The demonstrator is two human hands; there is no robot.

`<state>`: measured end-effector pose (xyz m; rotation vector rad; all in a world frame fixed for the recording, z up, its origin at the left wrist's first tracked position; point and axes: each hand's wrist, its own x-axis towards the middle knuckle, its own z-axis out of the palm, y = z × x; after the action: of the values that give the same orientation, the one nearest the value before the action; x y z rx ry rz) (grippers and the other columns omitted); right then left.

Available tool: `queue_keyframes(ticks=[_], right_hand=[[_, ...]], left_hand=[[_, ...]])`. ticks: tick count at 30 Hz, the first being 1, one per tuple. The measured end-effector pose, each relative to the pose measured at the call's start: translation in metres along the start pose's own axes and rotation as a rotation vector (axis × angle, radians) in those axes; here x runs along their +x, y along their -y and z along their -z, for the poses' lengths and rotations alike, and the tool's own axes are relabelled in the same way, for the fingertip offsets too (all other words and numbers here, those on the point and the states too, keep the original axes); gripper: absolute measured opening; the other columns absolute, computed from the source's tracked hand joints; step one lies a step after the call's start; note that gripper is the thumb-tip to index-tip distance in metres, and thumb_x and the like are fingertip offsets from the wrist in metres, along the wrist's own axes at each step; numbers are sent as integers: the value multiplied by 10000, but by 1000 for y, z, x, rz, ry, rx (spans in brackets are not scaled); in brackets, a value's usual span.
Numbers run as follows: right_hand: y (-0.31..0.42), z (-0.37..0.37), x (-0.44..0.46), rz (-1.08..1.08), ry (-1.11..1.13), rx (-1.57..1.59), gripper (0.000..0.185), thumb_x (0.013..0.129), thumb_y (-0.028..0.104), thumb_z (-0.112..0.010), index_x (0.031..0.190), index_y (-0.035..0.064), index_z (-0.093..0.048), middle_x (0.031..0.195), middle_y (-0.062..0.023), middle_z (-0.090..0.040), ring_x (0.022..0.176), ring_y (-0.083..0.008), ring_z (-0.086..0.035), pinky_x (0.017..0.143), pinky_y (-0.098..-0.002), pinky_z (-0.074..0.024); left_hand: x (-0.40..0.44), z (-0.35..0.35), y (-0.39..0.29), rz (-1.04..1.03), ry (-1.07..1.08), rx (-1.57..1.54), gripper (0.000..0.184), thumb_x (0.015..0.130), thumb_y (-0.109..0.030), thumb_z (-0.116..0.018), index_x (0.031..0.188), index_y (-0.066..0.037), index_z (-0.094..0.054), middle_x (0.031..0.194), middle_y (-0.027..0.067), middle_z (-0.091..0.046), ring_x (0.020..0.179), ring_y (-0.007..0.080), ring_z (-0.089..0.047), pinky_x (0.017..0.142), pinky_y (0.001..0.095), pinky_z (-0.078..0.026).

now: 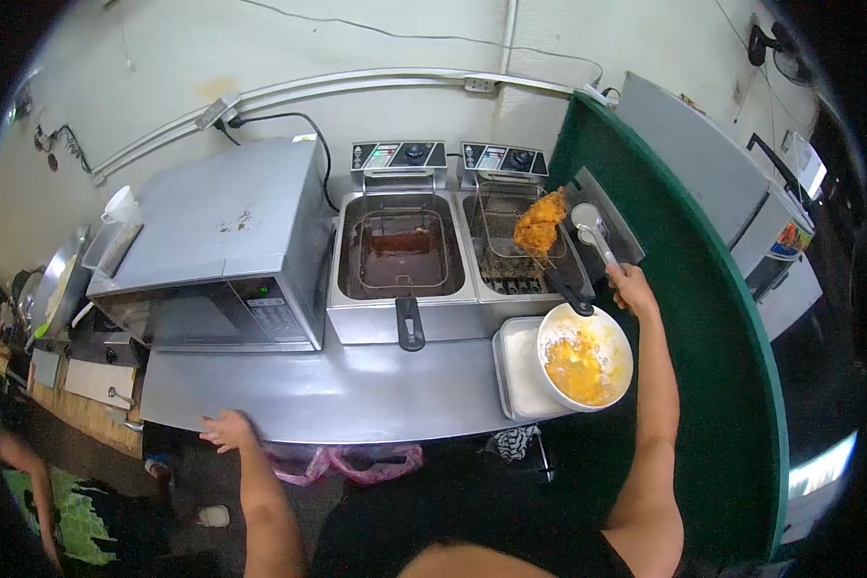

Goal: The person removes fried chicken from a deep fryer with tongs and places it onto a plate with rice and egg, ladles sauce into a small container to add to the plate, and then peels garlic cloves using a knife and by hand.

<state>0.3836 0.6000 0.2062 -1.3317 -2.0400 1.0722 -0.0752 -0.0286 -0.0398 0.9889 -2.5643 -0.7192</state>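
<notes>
My right hand [630, 289] is closed around the handle of metal tongs [602, 243], whose rounded ends point toward the fryers. Just left of those ends, a golden fried battered piece [539, 223] lies over the right fryer's wire basket [499, 207]; whether the tongs touch it I cannot tell. Below my right hand, a white bowl [623, 358] of yellow, egg-like batter stands partly over a clear tub of white powder [524, 371]. My left hand [226, 431] rests at the steel counter's front edge, fingers spread, with nothing in it.
The left fryer [347, 308] holds dark oil and a basket. A microwave [202, 217] stands left of it on the steel counter [356, 390]. A green partition [689, 318] borders the right side. Another person's arm [39, 491] shows at lower left. Pink bags [380, 467] hang below.
</notes>
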Motion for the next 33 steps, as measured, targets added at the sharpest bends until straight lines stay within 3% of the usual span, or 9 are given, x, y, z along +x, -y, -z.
queue_keyframes(ticks=[5, 14, 17, 24, 33], right_hand=[[9, 3, -2, 5, -27, -70, 360, 894, 331, -544, 930, -26, -569, 666, -44, -520, 424, -117, -477, 341, -261, -365], [26, 7, -1, 45, -12, -150, 376, 909, 354, -533, 765, 7, -548, 522, -21, -454, 379, -101, -399, 326, -260, -281], [40, 3, -4, 6, 4, -175, 365, 902, 352, -541, 785, 6, -556, 584, -28, -484, 399, -102, -417, 317, -260, -293], [36, -6, 8, 34, 17, -183, 386, 912, 372, -523, 784, 10, -567, 534, -19, -463, 381, -96, -400, 324, -255, -293], [40, -10, 13, 31, -14, -221, 354, 898, 349, -550, 841, 0, -571, 524, -15, -454, 374, -112, -407, 320, -271, -286]], left_hand=[[-9, 5, -5, -33, -55, 33, 625, 854, -322, -500, 1406, -169, -251, 1442, 315, -140, 1304, 431, -271, 1031, 631, -164], [-2, -6, -2, -81, -60, 157, 602, 868, -344, -433, 1408, -141, -261, 1420, 353, -139, 1270, 453, -313, 1010, 623, -213], [-5, -2, -3, -90, -62, 130, 599, 867, -336, -430, 1407, -138, -262, 1411, 365, -139, 1244, 460, -339, 992, 594, -273], [-14, 17, -14, -92, -5, 79, 590, 868, -309, -419, 1404, -128, -249, 1397, 385, -119, 1201, 470, -373, 898, 554, -407], [-16, 16, -17, -96, -56, 123, 574, 866, -297, -401, 1399, -138, -263, 1396, 387, -120, 1169, 457, -408, 867, 546, -433]])
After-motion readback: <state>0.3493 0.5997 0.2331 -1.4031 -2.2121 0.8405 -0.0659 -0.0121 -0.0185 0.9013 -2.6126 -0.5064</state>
